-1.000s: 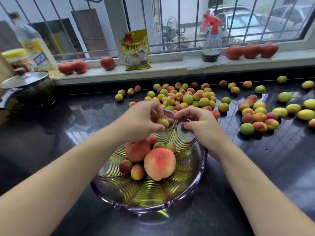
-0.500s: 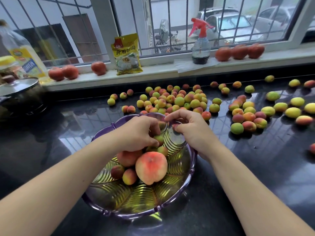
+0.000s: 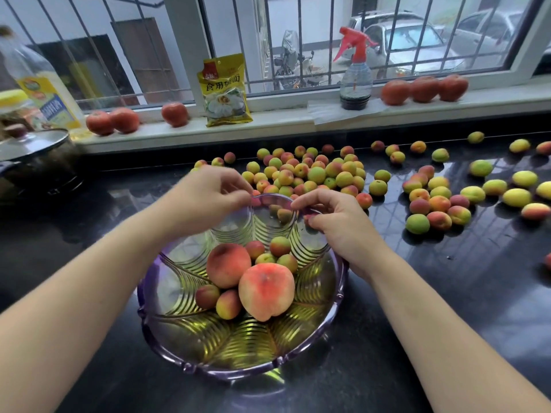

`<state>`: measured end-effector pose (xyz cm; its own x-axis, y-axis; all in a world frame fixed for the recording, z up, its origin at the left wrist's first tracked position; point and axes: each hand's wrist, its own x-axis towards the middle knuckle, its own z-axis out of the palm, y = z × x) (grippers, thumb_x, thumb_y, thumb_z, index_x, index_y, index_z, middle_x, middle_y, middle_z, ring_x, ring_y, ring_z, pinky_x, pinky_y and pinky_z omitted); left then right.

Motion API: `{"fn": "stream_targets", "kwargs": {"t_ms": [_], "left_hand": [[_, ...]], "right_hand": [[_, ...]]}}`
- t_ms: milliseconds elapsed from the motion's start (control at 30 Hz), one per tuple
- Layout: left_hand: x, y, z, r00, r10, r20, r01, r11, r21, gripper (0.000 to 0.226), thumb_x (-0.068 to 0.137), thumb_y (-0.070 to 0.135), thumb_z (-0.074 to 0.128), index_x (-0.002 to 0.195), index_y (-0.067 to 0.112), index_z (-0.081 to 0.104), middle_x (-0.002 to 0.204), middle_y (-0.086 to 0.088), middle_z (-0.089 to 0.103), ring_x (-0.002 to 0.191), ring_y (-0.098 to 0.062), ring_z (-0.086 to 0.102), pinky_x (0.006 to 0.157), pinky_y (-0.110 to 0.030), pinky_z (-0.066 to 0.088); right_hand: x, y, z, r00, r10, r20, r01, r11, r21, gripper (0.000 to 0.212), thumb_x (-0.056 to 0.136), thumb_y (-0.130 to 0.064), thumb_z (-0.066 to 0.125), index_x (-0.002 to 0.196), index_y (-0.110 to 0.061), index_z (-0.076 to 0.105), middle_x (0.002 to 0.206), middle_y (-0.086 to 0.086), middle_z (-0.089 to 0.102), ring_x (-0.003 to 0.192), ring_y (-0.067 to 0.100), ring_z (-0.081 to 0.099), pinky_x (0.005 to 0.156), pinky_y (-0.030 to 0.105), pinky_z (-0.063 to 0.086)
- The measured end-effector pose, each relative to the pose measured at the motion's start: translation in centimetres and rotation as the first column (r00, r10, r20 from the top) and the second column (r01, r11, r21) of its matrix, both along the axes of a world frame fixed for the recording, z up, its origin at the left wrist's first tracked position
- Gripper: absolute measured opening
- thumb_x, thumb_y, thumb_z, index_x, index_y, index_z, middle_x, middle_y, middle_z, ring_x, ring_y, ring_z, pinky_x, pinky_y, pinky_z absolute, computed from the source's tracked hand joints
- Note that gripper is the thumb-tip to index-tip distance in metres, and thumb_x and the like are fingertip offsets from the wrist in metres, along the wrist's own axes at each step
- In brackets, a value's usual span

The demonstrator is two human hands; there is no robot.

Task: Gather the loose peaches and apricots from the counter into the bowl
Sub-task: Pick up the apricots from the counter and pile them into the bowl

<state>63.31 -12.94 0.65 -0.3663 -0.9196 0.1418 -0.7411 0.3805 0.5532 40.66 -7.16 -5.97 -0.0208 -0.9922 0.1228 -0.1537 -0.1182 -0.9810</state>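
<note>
So there's a big purple-tinted ribbed glass bowl [image 3: 179, 347] sitting on a glossy black stone counter [image 3: 432, 338], and it's got two large pink-orange peaches [image 3: 266, 290] in the middle with a handful of small red-and-green apricots [image 3: 228, 304] tucked round them — some in front left, some behind.

Both hands are up at the far rim of the bowl. The left hand [image 3: 205, 198] has its fingers curled with the tips bunched close together right at the rim; can't really tell if there's anything pinched in there. The right hand [image 3: 334, 216] is curled too, fingertips on or just over the rim edge, and again I can't tell if it's holding fruit. Through the glass wall between the hands you can see a couple of small apricots.

Most of the loose fruit is still out on the counter — a dense pile of small apricots [image 3: 316, 174] just behind the bowl, and a looser scatter of yellow-green and reddish ones [image 3: 438, 204] off to the right.
</note>
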Motion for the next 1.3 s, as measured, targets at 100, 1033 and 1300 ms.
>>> {"fn": "stream_targets", "kwargs": {"t_ms": [100,1033,1300], "left_hand": [[2.3,-1.1,-0.5,0.979,0.192,-0.073,-0.198,0.976,-0.093,0.016,0.096,0.01,0.065,0.094,0.019,0.079,0.087,0.005,0.075,0.079,-0.009,0.067,0.07,-0.022,0.047],[9.3,-19.5,-6.5,0.792,0.089,0.604,-0.145,0.988,0.045,0.061,0.106,0.025,0.045,0.162,0.036,0.025,0.152,-0.015,0.039,0.127,-0.042,0.054,0.101,-0.043,0.046],[9.7,-16.9,-4.3,0.861,0.108,0.497,-0.156,0.986,0.057,0.027,0.103,0.026,0.061,0.127,0.015,0.057,0.11,-0.006,0.066,0.099,-0.027,0.056,0.081,-0.031,0.038]], "right_hand": [[0.2,0.0,0.1,1.0,-0.013,-0.007,0.013,1.0,-0.009,0.042,0.089,0.013,0.054,0.099,-0.022,0.076,0.111,-0.002,0.07,0.112,0.017,0.064,0.095,0.046,0.058],[5.8,-5.5,0.5,0.94,0.152,-0.306,-0.131,0.987,0.09,0.059,0.094,0.003,0.054,0.133,-0.04,0.061,0.121,-0.018,0.063,0.111,0.004,0.062,0.085,0.033,0.061],[5.8,-5.6,0.5,0.942,0.152,-0.298,-0.124,0.986,0.109,0.058,0.094,0.004,0.053,0.132,-0.038,0.061,0.119,-0.014,0.064,0.108,0.009,0.063,0.085,0.036,0.061]]}}
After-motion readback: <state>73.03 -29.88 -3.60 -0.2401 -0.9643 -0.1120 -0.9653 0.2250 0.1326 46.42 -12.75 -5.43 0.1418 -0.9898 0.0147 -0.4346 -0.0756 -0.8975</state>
